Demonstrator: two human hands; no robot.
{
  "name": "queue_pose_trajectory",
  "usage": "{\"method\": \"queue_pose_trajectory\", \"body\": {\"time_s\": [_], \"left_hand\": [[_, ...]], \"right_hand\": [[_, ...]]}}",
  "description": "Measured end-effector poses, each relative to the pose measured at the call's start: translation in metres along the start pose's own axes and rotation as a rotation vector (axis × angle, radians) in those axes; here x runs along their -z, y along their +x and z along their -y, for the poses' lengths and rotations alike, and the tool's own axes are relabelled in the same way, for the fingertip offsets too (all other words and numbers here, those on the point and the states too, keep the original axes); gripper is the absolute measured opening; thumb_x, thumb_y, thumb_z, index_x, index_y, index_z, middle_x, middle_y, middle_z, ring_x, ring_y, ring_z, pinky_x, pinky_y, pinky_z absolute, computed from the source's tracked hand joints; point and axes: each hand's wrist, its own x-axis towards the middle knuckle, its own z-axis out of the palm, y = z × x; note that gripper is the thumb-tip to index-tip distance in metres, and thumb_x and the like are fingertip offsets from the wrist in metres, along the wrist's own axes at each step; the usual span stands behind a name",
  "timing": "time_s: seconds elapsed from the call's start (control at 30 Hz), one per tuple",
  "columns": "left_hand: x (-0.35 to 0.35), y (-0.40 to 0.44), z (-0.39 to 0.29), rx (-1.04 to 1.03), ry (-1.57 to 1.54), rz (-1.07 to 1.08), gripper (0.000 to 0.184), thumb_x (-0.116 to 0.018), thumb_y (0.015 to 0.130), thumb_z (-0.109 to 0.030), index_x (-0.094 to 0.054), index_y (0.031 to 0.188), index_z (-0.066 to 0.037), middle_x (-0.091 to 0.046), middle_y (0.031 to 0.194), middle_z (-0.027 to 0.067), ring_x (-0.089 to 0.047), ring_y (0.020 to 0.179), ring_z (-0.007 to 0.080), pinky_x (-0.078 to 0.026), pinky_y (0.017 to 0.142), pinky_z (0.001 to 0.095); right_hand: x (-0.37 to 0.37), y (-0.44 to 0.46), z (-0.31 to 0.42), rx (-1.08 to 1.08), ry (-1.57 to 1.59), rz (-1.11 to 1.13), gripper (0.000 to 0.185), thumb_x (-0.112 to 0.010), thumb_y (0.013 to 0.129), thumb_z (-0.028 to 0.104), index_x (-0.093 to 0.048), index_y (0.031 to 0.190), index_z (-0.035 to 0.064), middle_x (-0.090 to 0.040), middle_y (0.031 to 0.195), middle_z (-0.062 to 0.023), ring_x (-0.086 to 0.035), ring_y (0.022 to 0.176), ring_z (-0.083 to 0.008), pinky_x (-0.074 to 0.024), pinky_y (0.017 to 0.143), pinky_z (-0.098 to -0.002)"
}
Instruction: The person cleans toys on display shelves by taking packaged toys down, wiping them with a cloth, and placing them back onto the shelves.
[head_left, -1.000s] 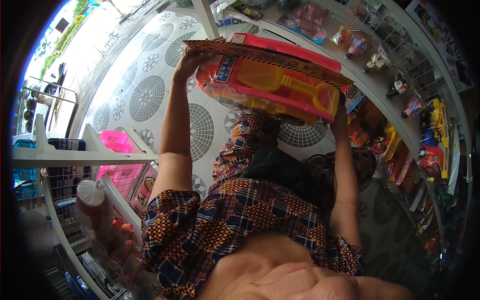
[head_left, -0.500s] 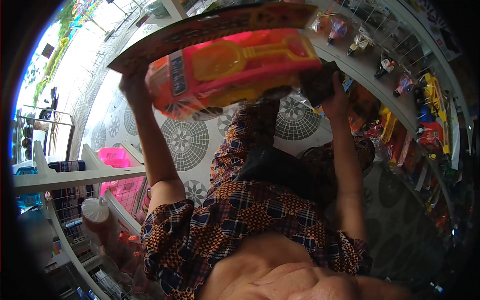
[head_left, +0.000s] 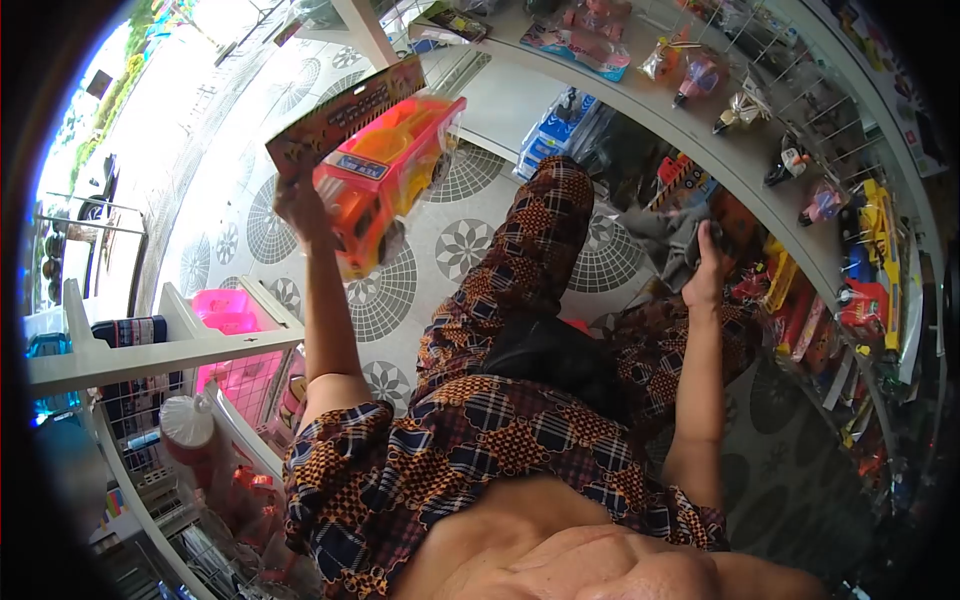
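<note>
My left hand (head_left: 303,208) is closed on the header card of a bagged toy truck (head_left: 385,165), pink and orange with a yellow shovel in its bed. The truck hangs tilted in clear plastic over the tiled floor, its printed card (head_left: 350,112) uppermost. On the other side, my right hand (head_left: 706,272) grips a crumpled grey cloth (head_left: 668,240), which droops toward the lower shelf. The cloth is apart from the truck.
A curved shelf (head_left: 640,95) with several small bagged toys runs along the right. Below it are blue packaged toys (head_left: 560,130) and yellow toy vehicles (head_left: 780,275). Left, a white rack (head_left: 170,360) holds pink baskets (head_left: 235,310). Patterned tiles (head_left: 465,250) cover the floor.
The truck has swung left and down, from level between both hands to tilted in my left hand alone. My right hand has come away from it with the cloth, lower and slightly right.
</note>
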Motion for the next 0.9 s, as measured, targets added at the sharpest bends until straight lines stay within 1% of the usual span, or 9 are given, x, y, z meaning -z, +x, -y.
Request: {"method": "queue_pose_trajectory", "body": {"time_s": [0.03,0.07,0.17,0.23,0.47,0.6,0.73,0.77,0.9], "left_hand": [[-0.006,-0.003,0.014,-0.053,-0.021,-0.031,0.020,-0.068,0.074,-0.016,-0.065,0.084,0.001,-0.062,0.076,0.0033,-0.051,0.066,0.0078,-0.041,0.062,0.0231],[-0.012,-0.006,0.027,0.025,-0.071,-0.075,0.025,-0.071,0.071,-0.020,-0.064,0.080,0.003,-0.063,0.076,0.0057,-0.053,0.065,0.0108,-0.043,0.063,0.0255],[-0.029,-0.015,0.061,0.110,-0.163,-0.136,0.023,-0.070,0.072,-0.018,-0.063,0.081,0.003,-0.063,0.076,0.0056,-0.054,0.066,0.0112,-0.044,0.063,0.0256],[-0.045,-0.026,0.069,0.212,-0.397,-0.154,0.013,-0.065,0.075,-0.007,-0.063,0.084,0.002,-0.062,0.076,0.0039,-0.052,0.066,0.0098,-0.042,0.063,0.0240],[-0.104,-0.044,0.078,0.161,-0.521,-0.147,0.014,-0.063,0.076,-0.006,-0.061,0.087,0.003,-0.061,0.078,0.0035,-0.053,0.068,0.0091,-0.042,0.065,0.0229],[-0.134,-0.053,0.070,0.256,-0.561,-0.172,0.014,-0.065,0.076,-0.009,-0.061,0.085,0.002,-0.060,0.076,0.0026,-0.052,0.067,0.0090,-0.042,0.063,0.0224],[-0.174,-0.046,0.088,0.295,-0.589,-0.121,0.015,-0.065,0.076,-0.010,-0.061,0.084,0.001,-0.060,0.075,0.0027,-0.052,0.065,0.0089,-0.042,0.062,0.0222],[-0.171,-0.047,0.093,0.305,-0.587,-0.076,0.022,-0.068,0.074,-0.013,-0.062,0.088,0.002,-0.061,0.082,0.0037,-0.053,0.072,0.0100,-0.042,0.068,0.0246],[-0.215,-0.036,0.099,0.302,-0.608,-0.014,0.021,-0.068,0.074,-0.012,-0.062,0.089,0.001,-0.062,0.083,0.0031,-0.054,0.073,0.0105,-0.042,0.068,0.0246]], "right_hand": [[0.006,-0.003,0.001,-0.028,0.021,0.023,0.035,-0.049,0.087,0.030,-0.053,0.107,0.0006,-0.058,0.102,-0.0087,-0.055,0.094,-0.0213,-0.0448,0.083,-0.0359],[0.011,-0.005,0.002,-0.028,0.017,0.023,0.035,-0.049,0.087,0.030,-0.053,0.107,0.0006,-0.058,0.102,-0.0087,-0.055,0.094,-0.0213,-0.0448,0.083,-0.0359],[0.029,0.000,-0.006,-0.043,0.096,-0.118,0.036,-0.050,0.087,0.031,-0.052,0.109,0.0033,-0.055,0.108,-0.0062,-0.052,0.100,-0.0193,-0.0403,0.087,-0.0324],[0.029,0.005,-0.010,-0.040,0.108,-0.159,0.037,-0.050,0.087,0.031,-0.051,0.111,0.0034,-0.054,0.110,-0.0062,-0.051,0.101,-0.0191,-0.0394,0.088,-0.0320],[0.000,0.001,-0.017,-0.079,0.047,-0.153,0.045,-0.043,0.089,0.037,-0.047,0.114,0.0003,-0.052,0.111,-0.0099,-0.049,0.102,-0.0213,-0.0378,0.090,-0.0345],[-0.007,-0.011,-0.017,-0.118,0.066,-0.154,0.045,-0.043,0.089,0.037,-0.047,0.112,-0.0007,-0.053,0.108,-0.0114,-0.050,0.101,-0.0231,-0.0388,0.089,-0.0354],[-0.003,-0.010,-0.022,-0.136,0.074,-0.182,0.045,-0.042,0.089,0.038,-0.048,0.111,-0.0016,-0.054,0.108,-0.0120,-0.050,0.100,-0.0231,-0.0385,0.089,-0.0358],[-0.007,-0.019,-0.020,-0.166,0.072,-0.196,0.045,-0.042,0.089,0.038,-0.048,0.110,-0.0015,-0.054,0.107,-0.0120,-0.050,0.100,-0.0231,-0.0383,0.089,-0.0360],[0.000,-0.010,-0.028,-0.192,0.067,-0.192,0.044,-0.042,0.089,0.037,-0.046,0.112,-0.0004,-0.054,0.108,-0.0119,-0.050,0.101,-0.0230,-0.0376,0.090,-0.0365]]}}
